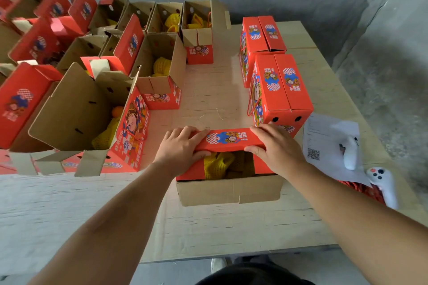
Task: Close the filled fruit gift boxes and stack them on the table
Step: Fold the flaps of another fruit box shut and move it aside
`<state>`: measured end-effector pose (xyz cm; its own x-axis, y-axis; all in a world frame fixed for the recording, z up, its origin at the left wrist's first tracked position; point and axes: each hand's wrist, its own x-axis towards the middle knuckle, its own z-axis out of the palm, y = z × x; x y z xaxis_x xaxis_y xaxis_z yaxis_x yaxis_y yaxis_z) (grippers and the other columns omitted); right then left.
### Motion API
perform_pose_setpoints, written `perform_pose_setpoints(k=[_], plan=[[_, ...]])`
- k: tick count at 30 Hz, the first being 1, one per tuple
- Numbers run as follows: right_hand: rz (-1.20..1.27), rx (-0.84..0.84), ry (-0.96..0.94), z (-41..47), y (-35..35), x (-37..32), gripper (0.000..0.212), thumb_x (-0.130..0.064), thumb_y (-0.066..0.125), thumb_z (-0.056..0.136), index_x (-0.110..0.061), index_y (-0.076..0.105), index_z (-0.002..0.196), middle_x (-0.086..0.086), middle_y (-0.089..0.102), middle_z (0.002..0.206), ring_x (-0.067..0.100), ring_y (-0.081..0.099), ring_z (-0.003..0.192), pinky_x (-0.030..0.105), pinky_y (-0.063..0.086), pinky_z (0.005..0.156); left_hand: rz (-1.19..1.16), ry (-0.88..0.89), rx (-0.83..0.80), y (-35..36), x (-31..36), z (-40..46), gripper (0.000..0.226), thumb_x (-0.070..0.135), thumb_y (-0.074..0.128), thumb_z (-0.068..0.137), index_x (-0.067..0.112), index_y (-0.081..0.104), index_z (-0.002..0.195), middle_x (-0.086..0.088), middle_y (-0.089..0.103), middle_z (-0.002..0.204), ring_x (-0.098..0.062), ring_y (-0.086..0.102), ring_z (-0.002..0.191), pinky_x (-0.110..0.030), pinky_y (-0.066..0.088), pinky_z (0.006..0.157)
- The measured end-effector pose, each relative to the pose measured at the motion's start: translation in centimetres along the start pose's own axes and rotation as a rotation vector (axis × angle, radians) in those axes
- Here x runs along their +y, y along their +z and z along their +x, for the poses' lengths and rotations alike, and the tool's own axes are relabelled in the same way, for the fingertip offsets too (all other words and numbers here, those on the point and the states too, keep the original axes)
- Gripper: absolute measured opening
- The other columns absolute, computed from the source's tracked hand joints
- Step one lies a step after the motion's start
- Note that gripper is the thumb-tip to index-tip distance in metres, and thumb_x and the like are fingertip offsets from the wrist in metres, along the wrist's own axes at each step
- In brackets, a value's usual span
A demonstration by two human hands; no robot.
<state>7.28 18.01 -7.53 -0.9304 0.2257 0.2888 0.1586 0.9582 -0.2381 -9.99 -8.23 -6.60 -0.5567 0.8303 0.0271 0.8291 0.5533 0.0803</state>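
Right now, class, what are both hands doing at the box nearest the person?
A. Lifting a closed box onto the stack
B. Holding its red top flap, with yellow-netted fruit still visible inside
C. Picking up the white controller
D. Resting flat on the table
B: the left hand and right hand grip the red top flap, and the yellow-netted fruit shows beneath it in the open box.

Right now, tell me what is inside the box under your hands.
Inside the box, yellow foam-netted fruit shows through the gap. The left hand and right hand hold the red flap, which covers the far part; how many fruits cannot be told.
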Motion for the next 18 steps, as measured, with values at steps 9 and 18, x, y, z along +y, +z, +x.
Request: perform_pose_setpoints(k=[9,18], plan=[[-0.22,-0.447,0.093,-0.1,0.7,-0.9,0.083,-0.075,0.028,0.097,-0.041,-0.017,0.159,0.015,0.005,0.168,0.043,0.003,0.155,0.059,0.011,0.124,0.239,-0.053,-0.091,1.6,1.6,-0.4,0.084,0.081,0.014,0.094,0.038,-0.002,0.164,-0.009,0.038,0.153,-0.034,0.042,0.136,-0.052,0.032,0.117],[0.287,-0.068,0.297,-2.2,0.6,-2.0,0.048,-0.039,0.049,0.106,-0.028,0.049,0.153,0.015,0.022,0.168,0.045,0.022,0.151,0.058,0.021,0.123,-0.474,-0.389,0.158,2.5,2.7,-3.8,0.057,0.06,0.033,0.107,0.038,0.03,0.16,-0.003,0.025,0.167,-0.034,0.026,0.149,-0.056,0.031,0.119]])
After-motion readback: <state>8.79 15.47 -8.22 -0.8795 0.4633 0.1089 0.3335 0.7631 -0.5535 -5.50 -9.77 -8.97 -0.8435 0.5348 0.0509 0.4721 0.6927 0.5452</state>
